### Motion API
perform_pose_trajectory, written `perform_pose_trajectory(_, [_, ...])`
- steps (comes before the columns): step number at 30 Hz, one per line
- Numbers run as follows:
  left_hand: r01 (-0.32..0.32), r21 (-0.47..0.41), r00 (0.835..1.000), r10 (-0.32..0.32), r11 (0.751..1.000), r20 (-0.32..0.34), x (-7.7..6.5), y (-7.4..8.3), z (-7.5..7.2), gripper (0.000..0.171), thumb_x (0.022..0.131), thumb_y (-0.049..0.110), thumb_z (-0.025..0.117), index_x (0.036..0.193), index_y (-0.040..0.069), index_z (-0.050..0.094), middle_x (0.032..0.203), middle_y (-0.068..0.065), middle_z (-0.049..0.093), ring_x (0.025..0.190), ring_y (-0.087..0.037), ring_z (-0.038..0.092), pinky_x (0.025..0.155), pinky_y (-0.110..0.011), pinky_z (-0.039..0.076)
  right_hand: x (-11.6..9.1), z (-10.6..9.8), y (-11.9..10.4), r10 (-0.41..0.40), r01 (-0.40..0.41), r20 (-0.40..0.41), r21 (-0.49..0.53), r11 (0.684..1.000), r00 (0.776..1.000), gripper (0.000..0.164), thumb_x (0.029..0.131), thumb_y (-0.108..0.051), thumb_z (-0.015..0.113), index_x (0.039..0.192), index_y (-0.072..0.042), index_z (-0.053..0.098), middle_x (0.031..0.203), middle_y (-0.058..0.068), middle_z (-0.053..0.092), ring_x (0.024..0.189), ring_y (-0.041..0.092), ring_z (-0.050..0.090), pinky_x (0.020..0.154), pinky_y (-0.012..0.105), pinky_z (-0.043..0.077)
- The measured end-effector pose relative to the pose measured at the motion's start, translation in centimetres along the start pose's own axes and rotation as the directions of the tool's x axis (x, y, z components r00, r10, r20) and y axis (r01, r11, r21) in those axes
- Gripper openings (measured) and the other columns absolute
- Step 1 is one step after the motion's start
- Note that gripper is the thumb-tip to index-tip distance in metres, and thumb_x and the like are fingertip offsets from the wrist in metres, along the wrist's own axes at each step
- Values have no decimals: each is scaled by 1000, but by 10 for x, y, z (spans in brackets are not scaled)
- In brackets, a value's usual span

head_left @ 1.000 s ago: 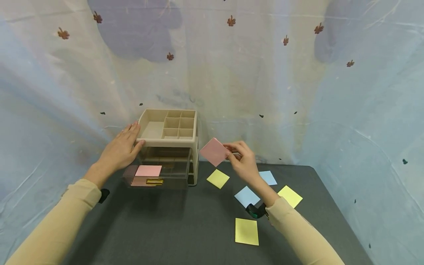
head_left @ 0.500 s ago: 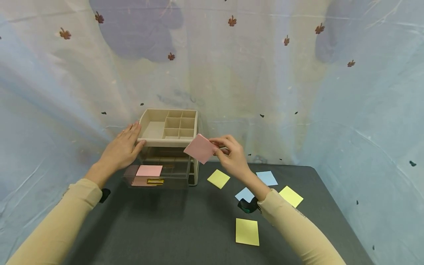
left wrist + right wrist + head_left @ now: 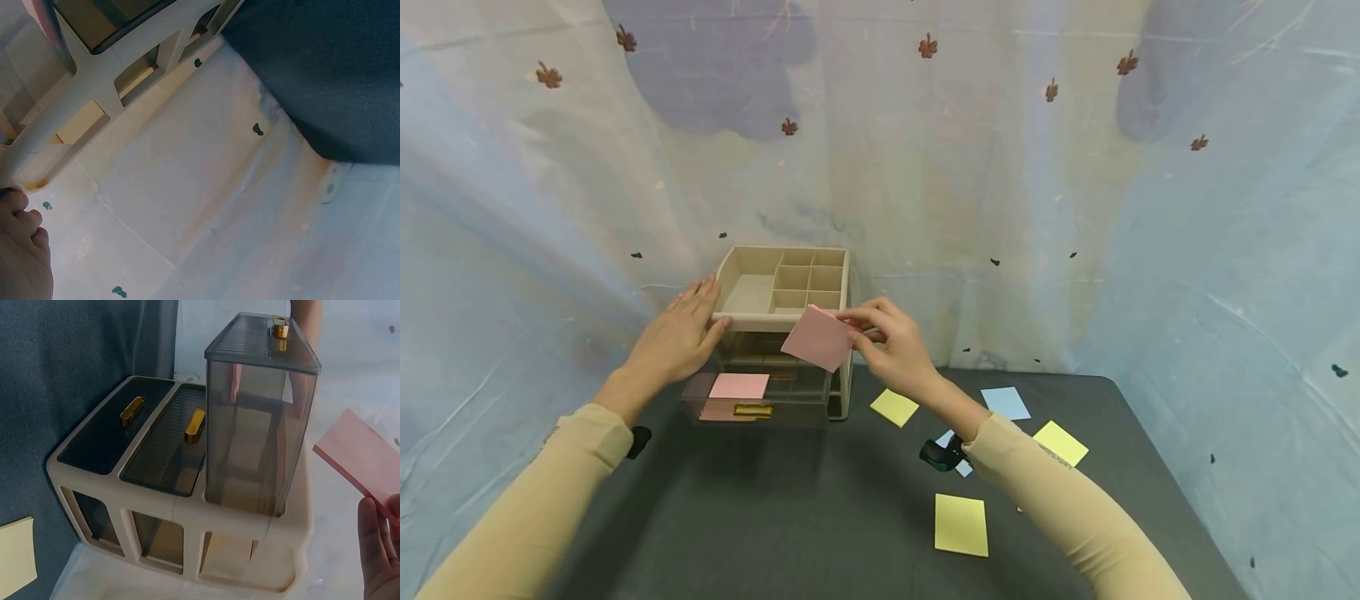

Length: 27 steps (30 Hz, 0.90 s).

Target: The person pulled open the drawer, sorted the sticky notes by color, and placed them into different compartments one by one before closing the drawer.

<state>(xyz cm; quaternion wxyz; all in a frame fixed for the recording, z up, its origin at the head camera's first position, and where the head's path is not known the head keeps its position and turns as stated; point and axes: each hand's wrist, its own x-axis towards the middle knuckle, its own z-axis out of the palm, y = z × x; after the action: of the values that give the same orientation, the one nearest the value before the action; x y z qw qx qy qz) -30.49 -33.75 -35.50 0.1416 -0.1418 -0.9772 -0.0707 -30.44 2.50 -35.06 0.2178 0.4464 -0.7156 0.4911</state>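
Patterned curtain (image 3: pixel 1000 183) hangs behind as the right hand (image 3: pixel 891 346) pinches a pink pad (image 3: pixel 817 337), the pulled-out drawer (image 3: pixel 801 407) lower and left of that grip.

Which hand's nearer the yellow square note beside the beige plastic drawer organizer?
Right hand, just above the note in the head view; left hand rests on the organizer, at its left.

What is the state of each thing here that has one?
Smoky clear plastic top drawer: pulled open, pink paper inside
Smoky middle drawer: shut
Smoky bottom drawer: shut
Beige plastic organiser: upright
Pink square paper pad: held in right hand
Yellow square paper notes: lying flat
Blue square paper notes: lying flat
Left hand: resting on organiser
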Motion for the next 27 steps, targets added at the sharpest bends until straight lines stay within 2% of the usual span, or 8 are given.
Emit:
perform_pose_trajectory(14, [-6, -9, 1000, 6, 1000, -8, 1, 0, 1, 76, 114, 47, 33, 165, -3, 8, 172, -23, 8, 157, -47, 12, 129, -60, 12, 6, 22, -4, -12, 20, 150, -56, 998, 989, 26, 97, 6, 66, 120, -3, 74, 109, 8, 62, 97, 19, 67, 78, 20, 60])
perform_pose_trajectory(22, [-11, -10, 1000, 11, 1000, -18, 1, 0, 1, 76, 114, 47, 32, 165, -3, 9, 172, -24, 9, 157, -46, 12, 128, -61, 14, 6, 30, -7, -5, 32, 236, -111, 993, 972, 27, 96, 7, 66, 119, -5, 75, 107, 8, 61, 95, 18, 66, 78, 15, 57])
perform_pose_trajectory(27, [-14, -7, 1000, 13, 1000, -20, 1, 0, 1, 76, 113, 48, 32, 165, -3, 10, 172, -23, 10, 157, -46, 14, 127, -61, 16, 8, 34, -9, -34, 77, 299, -134, 988, 954, 27, 95, 8, 66, 117, -4, 76, 108, 8, 63, 91, 17, 65, 75, 15, 54])
